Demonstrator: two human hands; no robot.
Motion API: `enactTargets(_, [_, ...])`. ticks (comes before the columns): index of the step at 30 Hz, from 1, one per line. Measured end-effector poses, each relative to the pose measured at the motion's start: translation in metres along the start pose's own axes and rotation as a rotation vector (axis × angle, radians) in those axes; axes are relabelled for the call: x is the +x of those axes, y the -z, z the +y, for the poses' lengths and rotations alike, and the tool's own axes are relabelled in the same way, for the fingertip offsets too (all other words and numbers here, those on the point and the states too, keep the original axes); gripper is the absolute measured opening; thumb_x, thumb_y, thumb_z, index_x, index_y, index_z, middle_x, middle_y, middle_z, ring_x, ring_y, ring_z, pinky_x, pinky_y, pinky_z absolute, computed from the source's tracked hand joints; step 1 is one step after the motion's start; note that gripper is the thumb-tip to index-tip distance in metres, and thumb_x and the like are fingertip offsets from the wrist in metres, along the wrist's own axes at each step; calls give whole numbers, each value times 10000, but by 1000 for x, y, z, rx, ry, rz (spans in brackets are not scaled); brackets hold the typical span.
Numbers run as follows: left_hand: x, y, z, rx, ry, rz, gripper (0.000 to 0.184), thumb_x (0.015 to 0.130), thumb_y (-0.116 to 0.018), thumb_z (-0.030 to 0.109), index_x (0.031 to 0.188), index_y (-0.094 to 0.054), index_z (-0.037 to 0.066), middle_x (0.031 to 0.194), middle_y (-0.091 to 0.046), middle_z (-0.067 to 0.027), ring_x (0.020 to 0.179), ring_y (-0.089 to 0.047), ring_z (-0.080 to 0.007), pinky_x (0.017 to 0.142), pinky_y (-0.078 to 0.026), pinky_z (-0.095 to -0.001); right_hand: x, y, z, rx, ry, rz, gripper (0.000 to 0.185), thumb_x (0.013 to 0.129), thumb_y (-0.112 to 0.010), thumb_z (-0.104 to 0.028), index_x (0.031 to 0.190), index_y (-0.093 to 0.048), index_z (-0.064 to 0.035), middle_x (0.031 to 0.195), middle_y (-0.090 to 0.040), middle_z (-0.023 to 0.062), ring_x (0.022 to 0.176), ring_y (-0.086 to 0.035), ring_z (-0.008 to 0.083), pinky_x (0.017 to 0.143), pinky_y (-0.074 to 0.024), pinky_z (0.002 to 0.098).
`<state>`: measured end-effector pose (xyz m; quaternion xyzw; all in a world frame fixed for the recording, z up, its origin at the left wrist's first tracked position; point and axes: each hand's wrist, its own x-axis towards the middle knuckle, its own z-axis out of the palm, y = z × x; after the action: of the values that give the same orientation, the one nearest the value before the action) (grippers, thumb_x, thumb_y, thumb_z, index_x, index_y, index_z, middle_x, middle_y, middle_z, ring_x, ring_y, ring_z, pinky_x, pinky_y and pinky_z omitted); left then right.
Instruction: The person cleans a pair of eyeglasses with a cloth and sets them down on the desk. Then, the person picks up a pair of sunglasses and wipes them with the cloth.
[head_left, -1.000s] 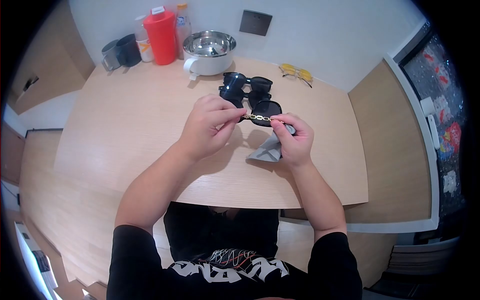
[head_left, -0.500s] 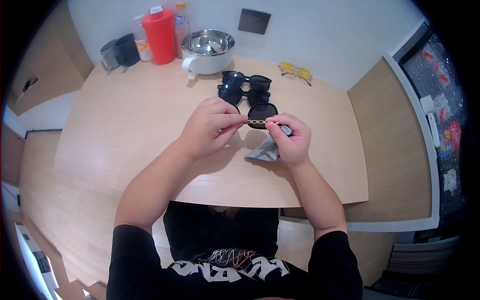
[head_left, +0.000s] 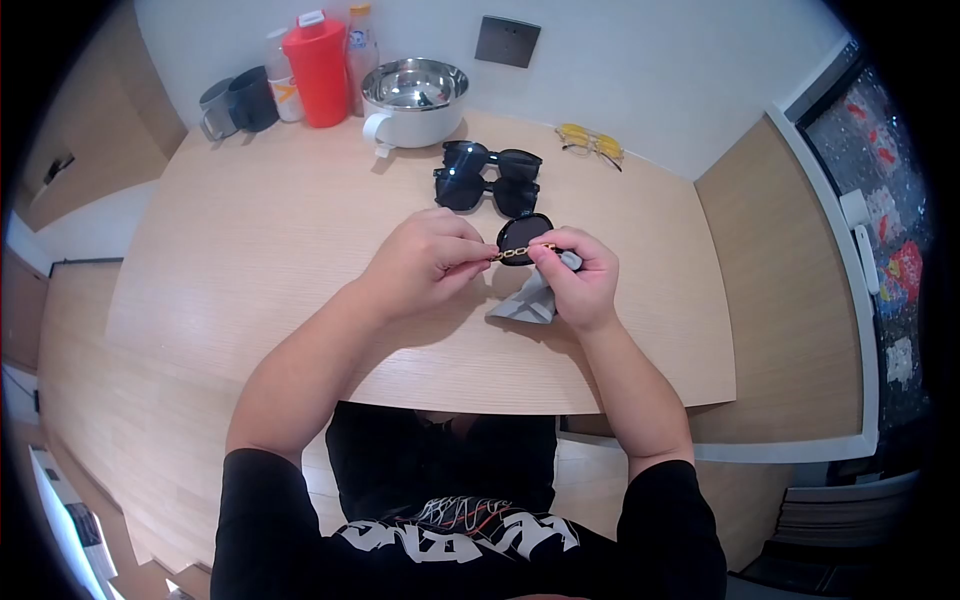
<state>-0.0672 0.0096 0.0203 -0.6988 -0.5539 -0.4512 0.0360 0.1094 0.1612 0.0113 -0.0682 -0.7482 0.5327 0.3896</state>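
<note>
Two bare hands meet over the near middle of the pale wood-grain desk (head_left: 250,270), with a pair of black-framed sunglasses (head_left: 522,232) between them. One dark lens of that pair shows, tilted up just behind the fingertips. A gold chain-link temple piece (head_left: 514,253) runs across the lower part of the lens; the fingers hide where it joins the frame. The left hand (head_left: 425,262) has a narrow grip, thumb and fingertips pinched at the left end of the chain. The right hand (head_left: 587,280) pinches the other end between thumb and forefinger, its grip also holding a grey cloth (head_left: 528,302) that hangs below the thumb toward the desk.

Beyond the hands lie two more pairs of black sunglasses, the nearer pair (head_left: 488,192) close in front of the farther pair (head_left: 492,158). Yellow-lensed glasses (head_left: 586,136) rest by the wall, to the right. At the back left stand a white handled bowl with a steel interior (head_left: 415,124), a red tumbler with a white lid (head_left: 320,78), an orange-capped clear bottle (head_left: 362,52), a white-capped bottle (head_left: 284,88), a dark mug (head_left: 254,102) and a grey mug (head_left: 216,112).
</note>
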Motion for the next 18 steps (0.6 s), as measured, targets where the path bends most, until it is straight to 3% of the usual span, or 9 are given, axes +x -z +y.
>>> enactTargets(18, [2,-1,3,2,13,32,137,750,-753,91,884,-750,64,793,-663,-68,743,-609,-262,677,-484,-373,0,-2,-2,-26,22,-23,63,830,-712,5,892,-699,5,850,-672,60,769,-606,111,686,-475,243])
